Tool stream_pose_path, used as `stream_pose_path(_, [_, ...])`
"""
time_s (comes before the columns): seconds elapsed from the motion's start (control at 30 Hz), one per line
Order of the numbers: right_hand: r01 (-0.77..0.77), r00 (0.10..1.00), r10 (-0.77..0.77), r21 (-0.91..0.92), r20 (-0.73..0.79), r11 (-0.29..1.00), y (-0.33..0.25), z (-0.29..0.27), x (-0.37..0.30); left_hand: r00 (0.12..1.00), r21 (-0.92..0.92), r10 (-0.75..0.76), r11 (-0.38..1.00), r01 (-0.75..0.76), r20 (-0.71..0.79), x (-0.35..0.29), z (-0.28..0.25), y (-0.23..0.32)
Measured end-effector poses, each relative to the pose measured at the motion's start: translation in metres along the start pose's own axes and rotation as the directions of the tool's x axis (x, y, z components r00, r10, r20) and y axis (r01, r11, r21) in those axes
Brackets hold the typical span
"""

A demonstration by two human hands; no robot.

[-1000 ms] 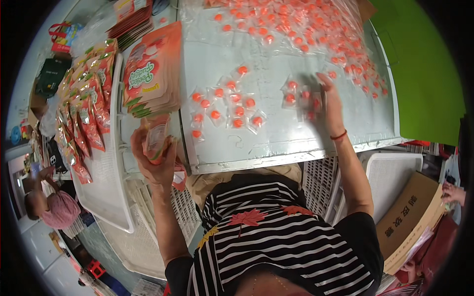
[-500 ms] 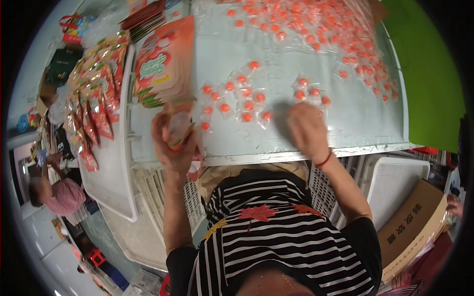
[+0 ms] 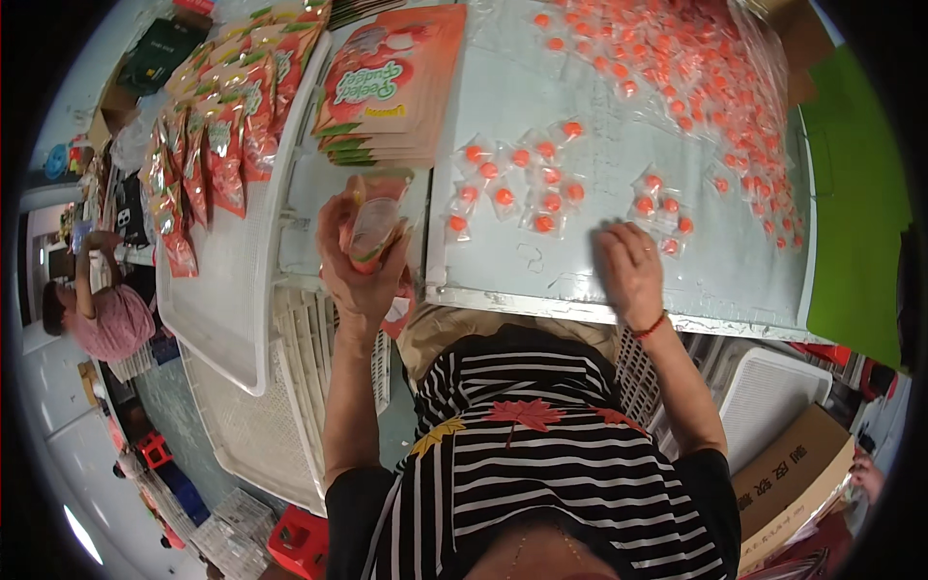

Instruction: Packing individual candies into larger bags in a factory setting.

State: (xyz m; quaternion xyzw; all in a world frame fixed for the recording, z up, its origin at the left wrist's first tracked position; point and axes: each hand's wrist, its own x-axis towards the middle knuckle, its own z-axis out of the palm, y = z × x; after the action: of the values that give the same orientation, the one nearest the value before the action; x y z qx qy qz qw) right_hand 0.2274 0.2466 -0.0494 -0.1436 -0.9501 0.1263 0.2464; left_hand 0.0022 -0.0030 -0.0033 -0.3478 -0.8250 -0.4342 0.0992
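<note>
My left hand (image 3: 362,256) grips an orange-and-red pouch (image 3: 377,215), held up off the table with a clear, see-through area at its middle. On the table's near part, my right hand (image 3: 633,271) rests with fingers curled down and close together. Whatever is under those fingers is hidden. Just right of them lies a small cluster of orange candies in clear wrappers (image 3: 670,205). A larger loose group of wrapped candies (image 3: 543,223) sits to their left. Beyond my left hand is a fanned stack of flat printed pouches (image 3: 391,87).
A big heap of wrapped candies (image 3: 715,87) covers the far right of the table (image 3: 503,275). Filled pouches (image 3: 227,145) crowd a white tray (image 3: 232,309) at left. A cardboard box (image 3: 797,483) stands lower right. Another person (image 3: 116,319) is at far left.
The whole view has shifted. Against the table, my right hand has drawn left and nearer, uncovering the cluster; one candy left of it no longer shows. The left hand still holds its pouch.
</note>
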Motion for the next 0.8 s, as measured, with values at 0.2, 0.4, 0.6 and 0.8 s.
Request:
stream_pose_path(0.2, [0.042,0.999,-0.043,0.071,0.024,0.997,-0.031,-0.001,0.018,0.999,0.021,-0.018,1.0,0.019,-0.037,0.007,-0.003,-0.007])
stream_pose_path(0.4, [0.206,0.973,-0.21,0.051,0.091,0.977,-0.078,0.03,0.054,0.987,0.027,0.049,0.999,-0.046,-0.155,0.011,-0.013,-0.009])
stream_pose_path(0.6, [0.196,0.97,-0.143,-0.288,0.195,0.937,-0.089,0.054,0.064,0.987,0.064,0.043,0.997,-0.033,-0.152,0.005,-0.023,-0.016])
stream_pose_path(0.8, [0.149,0.971,-0.095,-0.246,0.219,0.958,-0.107,0.059,0.053,0.994,-0.029,0.006,1.0,-0.009,-0.108,0.007,-0.019,-0.013])
